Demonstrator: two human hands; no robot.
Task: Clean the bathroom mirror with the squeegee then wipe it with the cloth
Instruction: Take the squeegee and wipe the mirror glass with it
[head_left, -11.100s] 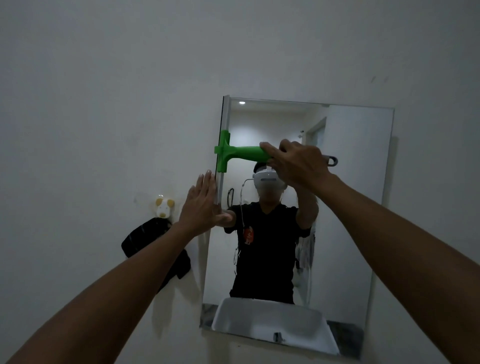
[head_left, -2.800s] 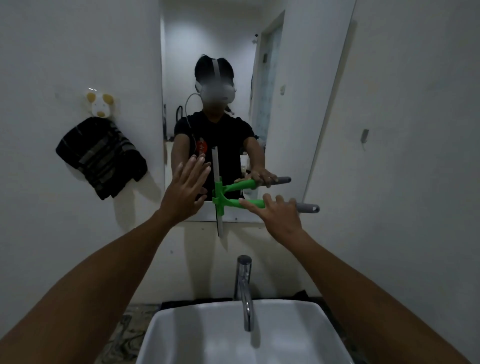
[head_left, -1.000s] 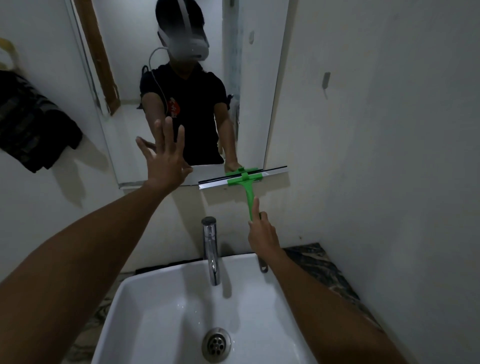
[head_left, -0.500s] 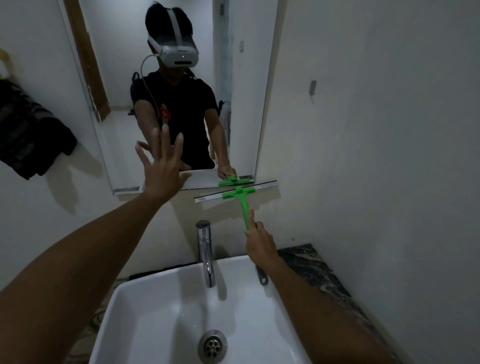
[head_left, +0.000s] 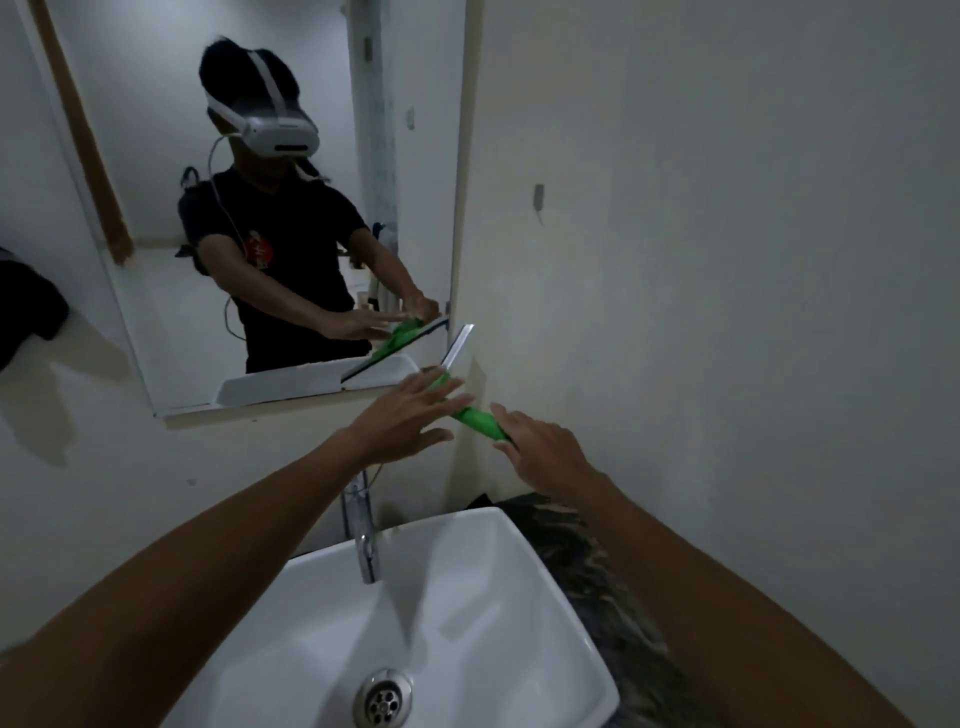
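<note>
Bathroom, dim light, white walls. Mirror (head_left: 291, 218) on the wall above a white sink (head_left: 467, 613) with a chrome tap (head_left: 361, 530); dark marbled surface (head_left: 613, 597) to the right of the sink. Drain (head_left: 383, 696) visible at the sink bottom.

Squeegee (head_left: 470, 410): green handle, metal blade. It sits off the glass, just past the mirror's lower right corner, in front of the wall. Blade tilted, upper end pointing up-right, near the mirror's right edge. Not touching the mirror as far as I can tell.

Right hand (head_left: 545, 452): grip closed around the lower end of the green handle, index finger laid along it.

Left hand (head_left: 410, 415): grip released, fingers spread flat, resting over the handle near the blade end. Touching or just above it, cannot tell.

Cloth (head_left: 26, 312): dark, hanging on the wall left of the mirror, only partly in frame, well apart from both hands.

Mirror reflects the person in a black shirt with a white headset (head_left: 270, 124), both arms and the squeegee. Small metal hook (head_left: 538, 197) on the right wall.
</note>
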